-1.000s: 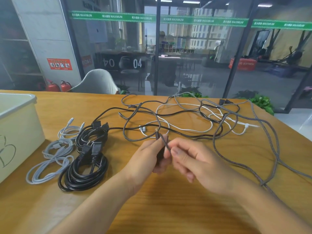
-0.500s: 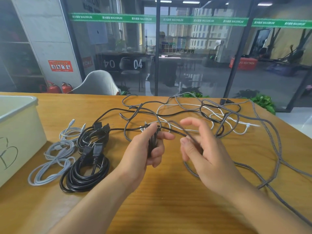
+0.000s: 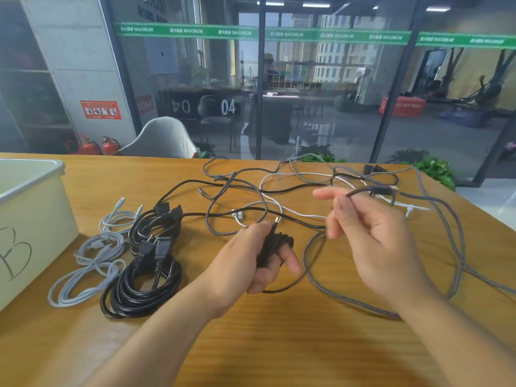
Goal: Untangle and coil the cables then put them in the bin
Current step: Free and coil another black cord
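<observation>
My left hand (image 3: 251, 261) grips a small bundle of dark braided cable (image 3: 272, 247) wound round its fingers, just above the wooden table (image 3: 251, 344). My right hand (image 3: 371, 236) is raised to the right and pinches the same cable's free length (image 3: 363, 191) between thumb and finger. That braided cable loops down across the table (image 3: 335, 296) between both hands. Behind lies a tangle of black, white and grey cables (image 3: 279, 191). A cream bin (image 3: 30, 224) marked "B" stands at the far left.
Two coiled black power cables (image 3: 139, 286) and coiled grey cables (image 3: 86, 272) lie between the bin and my left arm. A glass wall runs behind the table's far edge. The table's right corner cuts off near a plant (image 3: 435, 169).
My hands have drawn apart: the right hand rose up and to the right, pulling the braided cable out. The left hand now has more cable wound round its fingers.
</observation>
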The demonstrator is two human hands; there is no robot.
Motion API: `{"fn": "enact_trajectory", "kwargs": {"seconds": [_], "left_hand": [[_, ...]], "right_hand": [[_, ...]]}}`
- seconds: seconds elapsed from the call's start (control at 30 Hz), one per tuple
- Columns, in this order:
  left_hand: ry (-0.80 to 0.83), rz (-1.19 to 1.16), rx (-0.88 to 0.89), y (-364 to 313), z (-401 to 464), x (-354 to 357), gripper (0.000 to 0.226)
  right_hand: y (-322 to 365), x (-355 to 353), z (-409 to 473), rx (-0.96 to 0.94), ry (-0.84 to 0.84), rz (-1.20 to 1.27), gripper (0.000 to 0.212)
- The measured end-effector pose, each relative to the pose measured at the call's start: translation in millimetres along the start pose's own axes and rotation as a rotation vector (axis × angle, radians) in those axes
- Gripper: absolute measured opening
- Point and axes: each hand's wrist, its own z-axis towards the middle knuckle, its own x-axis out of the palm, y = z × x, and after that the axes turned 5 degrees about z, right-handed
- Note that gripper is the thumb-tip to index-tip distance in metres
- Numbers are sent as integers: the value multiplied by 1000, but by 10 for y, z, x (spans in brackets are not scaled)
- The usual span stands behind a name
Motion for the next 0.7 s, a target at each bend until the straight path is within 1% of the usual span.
{"fn": "enact_trajectory", "kwargs": {"seconds": [0.03,0.1,0.17,0.23,0.3,0.33,0.43,0.5,0.6,0.7], "left_hand": [[18,39,6,-16,-13,16,78],[51,92,15,-50,-40,58,76],[85,109,29,-79,-61,108,75],[113,88,52,-94,-69,140,73],[122,77,65,-95,-67,151,73],[122,79,67,-97,-68,155,73],[112,88,60,-109,-74,178,71],[75,101,53,-121,-77,203,70],[-34,83,44,-136,-53,259,71],[-191,-6,44,-96,-4,279,53]], "right_hand": [[-21,17,-5,-31,-46,-103,23],[-59,88,-7,-56,-91,-149,23],[-91,204,-34,-44,-57,-70,26],[-100,323,-95,28,29,62,29],[-82,413,-156,90,99,139,31],[-79,436,-177,98,102,155,32],[-86,468,-179,92,40,134,35],[-84,479,-172,83,-5,111,36],[-69,504,-177,48,-78,54,35],[-87,550,-164,20,-114,-7,35]]}}
